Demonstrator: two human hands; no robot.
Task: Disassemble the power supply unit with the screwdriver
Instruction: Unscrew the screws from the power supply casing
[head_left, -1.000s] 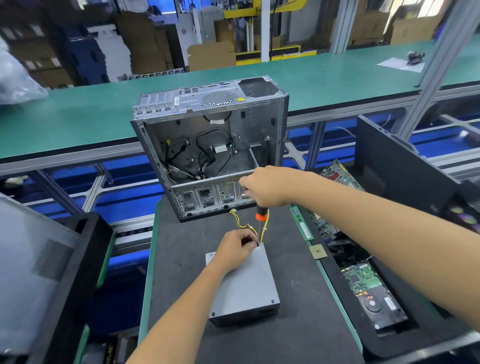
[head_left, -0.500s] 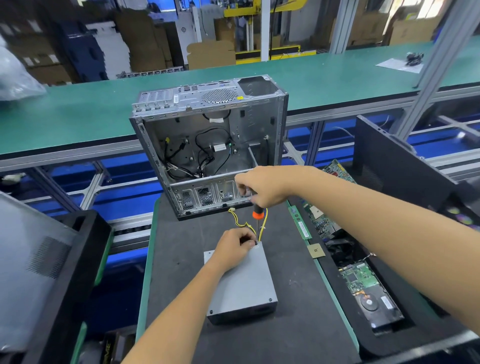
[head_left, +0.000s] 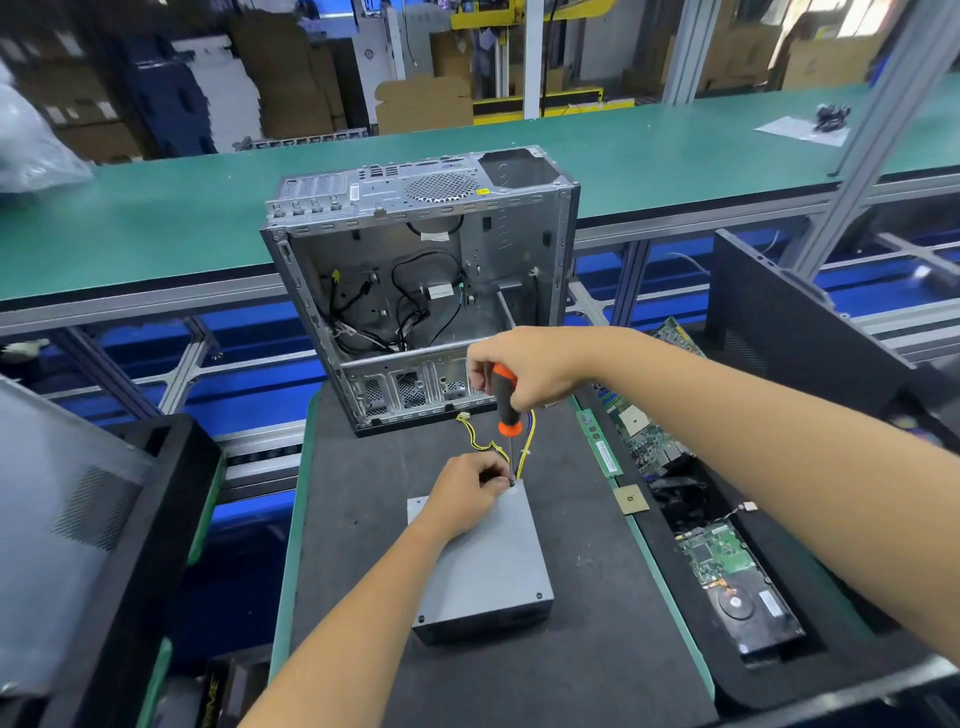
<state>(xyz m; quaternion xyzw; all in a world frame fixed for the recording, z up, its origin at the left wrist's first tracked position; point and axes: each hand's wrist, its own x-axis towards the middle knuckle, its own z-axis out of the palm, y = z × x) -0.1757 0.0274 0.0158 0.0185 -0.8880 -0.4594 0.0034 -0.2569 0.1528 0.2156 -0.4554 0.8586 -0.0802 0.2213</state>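
Note:
A grey metal power supply unit (head_left: 483, 571) lies flat on the dark work mat (head_left: 597, 649). Yellow and black wires (head_left: 480, 441) trail from its far end. My right hand (head_left: 524, 366) grips the black and orange handle of a screwdriver (head_left: 505, 410), held upright with its tip at the unit's far right corner. My left hand (head_left: 462, 499) rests on the far end of the unit, its fingertips pinched around the screwdriver tip at that corner. What the fingers pinch is too small to make out.
An empty computer case (head_left: 415, 291) stands open just behind the unit. A black tray (head_left: 779, 670) on the right holds circuit boards (head_left: 649, 436), a memory stick (head_left: 602, 447) and a hard drive (head_left: 743, 597). Black panels (head_left: 119, 519) lean at left and right. A green conveyor (head_left: 156, 218) runs behind.
My right hand has slid up the screwdriver handle, baring more of its black and orange grip. My left hand stays at the unit's far corner.

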